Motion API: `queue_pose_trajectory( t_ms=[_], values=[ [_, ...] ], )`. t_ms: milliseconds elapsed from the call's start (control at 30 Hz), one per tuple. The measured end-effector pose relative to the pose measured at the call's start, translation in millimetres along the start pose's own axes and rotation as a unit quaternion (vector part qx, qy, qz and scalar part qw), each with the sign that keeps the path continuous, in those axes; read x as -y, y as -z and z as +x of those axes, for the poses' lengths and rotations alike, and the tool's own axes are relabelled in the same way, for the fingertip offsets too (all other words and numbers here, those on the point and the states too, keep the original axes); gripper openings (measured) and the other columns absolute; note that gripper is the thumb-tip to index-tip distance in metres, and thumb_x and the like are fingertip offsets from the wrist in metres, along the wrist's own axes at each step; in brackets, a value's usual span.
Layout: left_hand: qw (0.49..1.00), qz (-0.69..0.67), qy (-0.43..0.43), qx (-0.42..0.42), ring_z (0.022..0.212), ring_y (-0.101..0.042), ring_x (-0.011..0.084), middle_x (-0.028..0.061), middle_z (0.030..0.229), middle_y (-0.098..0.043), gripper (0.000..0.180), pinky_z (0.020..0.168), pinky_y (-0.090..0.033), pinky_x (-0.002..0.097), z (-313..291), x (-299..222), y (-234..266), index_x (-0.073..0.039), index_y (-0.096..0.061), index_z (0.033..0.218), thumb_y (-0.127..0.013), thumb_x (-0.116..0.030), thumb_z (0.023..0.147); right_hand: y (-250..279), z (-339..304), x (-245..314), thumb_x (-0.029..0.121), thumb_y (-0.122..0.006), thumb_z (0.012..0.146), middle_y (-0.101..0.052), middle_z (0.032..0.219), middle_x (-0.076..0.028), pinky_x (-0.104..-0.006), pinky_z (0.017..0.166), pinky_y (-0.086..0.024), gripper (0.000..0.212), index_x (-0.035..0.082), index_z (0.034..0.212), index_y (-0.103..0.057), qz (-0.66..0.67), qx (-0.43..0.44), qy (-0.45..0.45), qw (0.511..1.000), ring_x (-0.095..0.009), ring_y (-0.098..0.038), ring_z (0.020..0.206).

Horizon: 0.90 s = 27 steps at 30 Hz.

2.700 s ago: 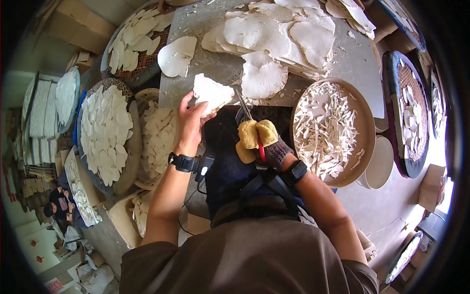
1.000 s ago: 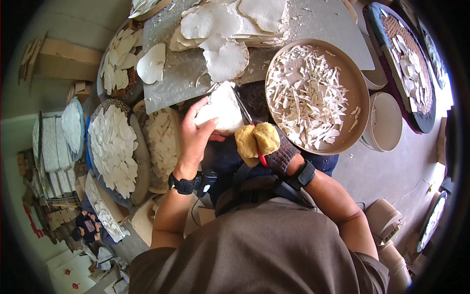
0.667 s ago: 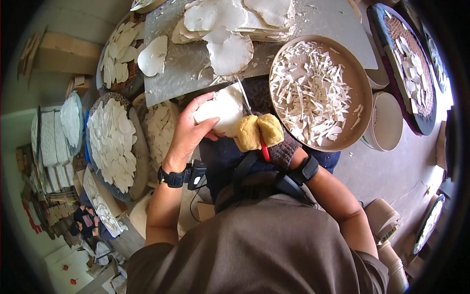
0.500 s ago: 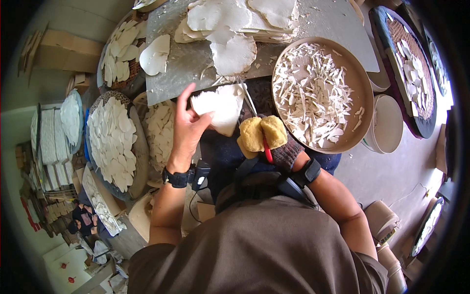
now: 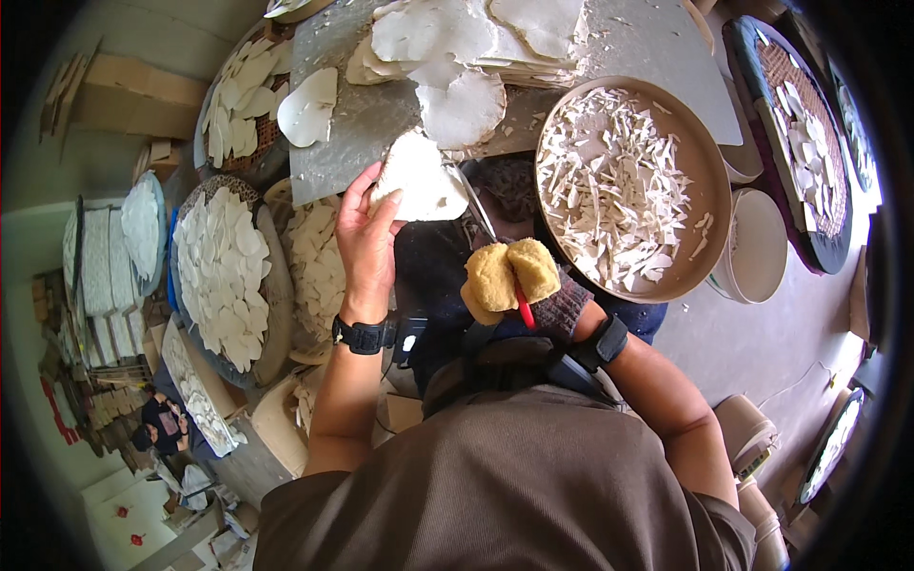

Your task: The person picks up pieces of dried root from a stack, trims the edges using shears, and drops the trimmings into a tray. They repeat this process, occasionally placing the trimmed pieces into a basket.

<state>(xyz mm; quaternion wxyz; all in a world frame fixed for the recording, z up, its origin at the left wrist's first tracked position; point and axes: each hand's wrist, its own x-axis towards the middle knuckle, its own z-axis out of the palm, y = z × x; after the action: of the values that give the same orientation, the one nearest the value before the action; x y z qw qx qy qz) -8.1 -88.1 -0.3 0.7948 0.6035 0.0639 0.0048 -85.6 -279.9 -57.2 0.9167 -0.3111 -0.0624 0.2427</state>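
Note:
My left hand (image 5: 369, 233) pinches a thin, pale, roughly triangular flat piece (image 5: 417, 181) by its lower left edge, thumb on top. Beside its right edge is the blade of a pair of scissors (image 5: 478, 202); I cannot tell whether the blade touches it. My right hand (image 5: 557, 306), in a dark knitted glove, grips the scissors by a red handle wrapped in thick yellow padding (image 5: 505, 276). Ahead on the grey metal table (image 5: 319, 169) lies a stack of similar pale sheets (image 5: 447, 48), with a single piece (image 5: 307, 107) to its left.
A round brown tray (image 5: 706, 181) full of white offcuts stands at my right, with a pale bucket (image 5: 752, 249) beside it. Round baskets of flat pieces (image 5: 224, 281) stand at my left. Farther right is another woven tray (image 5: 809, 143). A person (image 5: 167, 422) shows at the far left.
My left hand has turned the pale piece, so its pointed end now faces up instead of down. The scissors have stayed nearly in place; the whole view has shifted slightly.

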Motion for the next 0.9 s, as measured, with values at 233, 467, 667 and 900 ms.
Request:
queue_pose_trajectory(
  t_ms=[233,467,667,900],
  values=[
    [0.997,0.051,0.041,0.043,0.086,-0.06,0.0167,0.0113,0.107,-0.055,0.046,0.064,-0.054,0.0259,-4,-10,-18,0.0,-0.036,0.124,-0.054,-0.002,0.081,-5,-6,16,0.018,-0.052,0.087,-0.059,0.103,-0.012,-0.0285,0.081,-0.047,0.028,-0.005,0.104,-0.053,0.156,0.006,-0.055,0.986,-0.017,-0.059,0.092],
    [0.992,0.073,0.06,0.081,0.085,-0.06,0.0174,0.0117,0.109,-0.054,0.05,0.061,-0.055,0.0249,1,-11,-17,-0.002,-0.034,0.126,-0.055,-0.003,0.081,1,-11,23,0.017,-0.054,0.086,-0.061,0.1,-0.009,-0.027,0.08,-0.047,0.024,-0.001,0.102,-0.056,-0.081,0.021,-0.022,0.996,-0.015,-0.059,0.091],
    [0.992,0.056,0.083,0.072,0.09,-0.059,0.0181,0.0112,0.11,-0.054,0.055,0.065,-0.054,0.0249,0,-13,-20,-0.001,-0.03,0.128,-0.056,-0.002,0.08,2,-17,25,0.018,-0.057,0.085,-0.061,0.097,-0.008,-0.0276,0.081,-0.046,0.022,0.003,0.101,-0.057,-0.175,-0.012,-0.043,0.983,-0.016,-0.058,0.091],
    [0.964,0.177,-0.096,0.173,0.106,-0.052,0.0195,0.0128,0.115,-0.054,0.018,0.092,-0.04,0.0282,10,-19,-1,-0.003,-0.062,0.09,-0.056,0.007,0.076,13,-19,12,0.01,-0.048,0.089,-0.052,0.115,-0.009,-0.0309,0.094,-0.039,0.029,0.003,0.117,-0.047,0.232,0.112,-0.049,0.965,-0.018,-0.052,0.105]
  ],
)
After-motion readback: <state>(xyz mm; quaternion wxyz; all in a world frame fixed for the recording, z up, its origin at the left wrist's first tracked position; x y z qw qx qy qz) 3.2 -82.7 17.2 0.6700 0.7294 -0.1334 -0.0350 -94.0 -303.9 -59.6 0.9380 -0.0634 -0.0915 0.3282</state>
